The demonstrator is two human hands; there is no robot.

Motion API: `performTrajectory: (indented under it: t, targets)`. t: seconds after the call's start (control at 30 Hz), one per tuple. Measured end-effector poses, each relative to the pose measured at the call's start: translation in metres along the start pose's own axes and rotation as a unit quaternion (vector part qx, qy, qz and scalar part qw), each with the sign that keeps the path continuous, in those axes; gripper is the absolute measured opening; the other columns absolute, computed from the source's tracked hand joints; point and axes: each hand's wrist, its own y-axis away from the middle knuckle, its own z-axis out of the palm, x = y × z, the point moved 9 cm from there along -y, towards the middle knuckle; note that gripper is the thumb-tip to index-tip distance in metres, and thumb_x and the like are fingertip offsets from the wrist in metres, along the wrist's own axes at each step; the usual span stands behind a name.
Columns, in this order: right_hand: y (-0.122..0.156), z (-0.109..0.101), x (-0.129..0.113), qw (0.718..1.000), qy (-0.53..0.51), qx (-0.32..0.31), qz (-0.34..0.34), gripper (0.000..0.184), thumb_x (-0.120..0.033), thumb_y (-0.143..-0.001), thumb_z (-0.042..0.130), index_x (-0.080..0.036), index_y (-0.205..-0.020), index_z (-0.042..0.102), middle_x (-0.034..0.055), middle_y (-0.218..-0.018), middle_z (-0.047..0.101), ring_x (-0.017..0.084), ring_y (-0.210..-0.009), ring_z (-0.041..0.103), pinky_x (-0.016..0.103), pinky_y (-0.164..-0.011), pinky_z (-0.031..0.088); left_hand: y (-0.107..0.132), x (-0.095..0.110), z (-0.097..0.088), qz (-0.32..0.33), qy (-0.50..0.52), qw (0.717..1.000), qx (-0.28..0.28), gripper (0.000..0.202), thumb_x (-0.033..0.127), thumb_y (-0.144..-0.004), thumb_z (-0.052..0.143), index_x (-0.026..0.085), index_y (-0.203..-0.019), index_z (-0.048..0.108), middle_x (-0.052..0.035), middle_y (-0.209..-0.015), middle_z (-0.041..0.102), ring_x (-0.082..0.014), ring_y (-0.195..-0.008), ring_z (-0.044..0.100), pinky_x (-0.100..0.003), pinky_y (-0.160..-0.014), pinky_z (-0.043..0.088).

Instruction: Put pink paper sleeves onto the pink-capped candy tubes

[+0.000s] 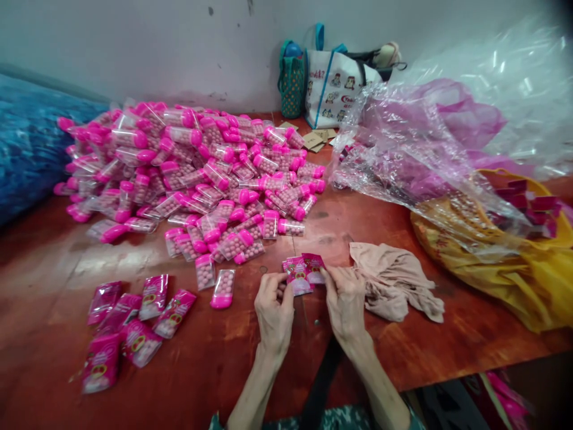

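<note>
My left hand is closed, thumb and fingers pinching a small pink printed sleeve with a clear lower edge. My right hand grips a second pink sleeve, which overlaps the first. Whether anything else is tucked inside my left fingers is partly hidden. To the left of my hands lies a clear candy box with a pink cap and pink balls inside. Farther left, several boxes in pink sleeves lie in a loose group.
A large heap of unsleeved candy boxes covers the table's back left. A beige cloth lies right of my hands. Beyond it are a yellow bag and clear plastic film. A white tote stands by the wall; blue plastic is left.
</note>
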Motion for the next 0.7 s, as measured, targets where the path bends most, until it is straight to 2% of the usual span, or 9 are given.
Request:
performTrajectory:
  t: [0.2, 0.33, 0.43, 0.6, 0.7]
  targets:
    - [0.006, -0.036, 0.004, 0.998, -0.041, 0.036, -0.042, 0.026, -0.03, -0.088, 0.039, -0.018, -0.089, 0.062, 0.0092, -0.081, 0.062, 0.022, -0.075, 0.056, 0.037, -0.07, 0.04, 0.001, -0.001, 0.001, 0.001, -0.009, 1.0, -0.002, 0.015, 0.014, -0.078, 0.047, 0.017, -0.088, 0.058, -0.0021, -0.082, 0.051, -0.0122, -0.066, 0.051, -0.025, -0.059, 0.043]
    - [0.005, -0.052, 0.002, 0.999, -0.033, 0.035, 0.01, 0.022, -0.027, -0.087, 0.043, -0.018, -0.082, 0.062, 0.0069, -0.076, 0.062, 0.02, -0.071, 0.055, 0.033, -0.067, 0.04, 0.002, 0.0, 0.001, 0.012, -0.009, 1.0, -0.003, 0.018, 0.01, -0.076, 0.047, 0.018, -0.089, 0.058, -0.0024, -0.083, 0.051, -0.0123, -0.067, 0.05, -0.025, -0.06, 0.043]
    - [0.005, -0.048, -0.002, 0.993, -0.102, 0.009, 0.057, 0.024, -0.029, -0.086, 0.043, -0.018, -0.072, 0.059, 0.0026, -0.066, 0.059, 0.015, -0.06, 0.051, 0.027, -0.058, 0.038, 0.002, 0.001, -0.002, 0.015, -0.002, 1.0, 0.013, 0.015, 0.012, -0.076, 0.049, 0.017, -0.088, 0.057, -0.0029, -0.083, 0.051, -0.0129, -0.068, 0.051, -0.025, -0.06, 0.044]
    - [0.007, -0.022, -0.001, 0.97, -0.21, -0.068, 0.099, 0.032, -0.034, -0.087, 0.041, -0.017, -0.064, 0.054, -0.002, -0.058, 0.052, 0.012, -0.055, 0.046, 0.023, -0.053, 0.034, 0.003, 0.006, -0.017, -0.006, 0.026, 0.998, 0.051, 0.012, 0.022, -0.077, 0.054, 0.017, -0.086, 0.059, -0.0041, -0.085, 0.053, -0.015, -0.074, 0.053, -0.026, -0.063, 0.044]
    - [0.008, -0.012, -0.006, 0.961, -0.239, -0.109, 0.084, 0.032, -0.033, -0.088, 0.04, -0.017, -0.064, 0.053, -0.0026, -0.058, 0.05, 0.011, -0.055, 0.044, 0.022, -0.052, 0.033, 0.001, 0.007, -0.015, -0.056, 0.107, 0.993, 0.005, 0.014, 0.027, -0.076, 0.056, 0.017, -0.084, 0.062, -0.0035, -0.081, 0.058, -0.0156, -0.075, 0.055, -0.025, -0.065, 0.044]
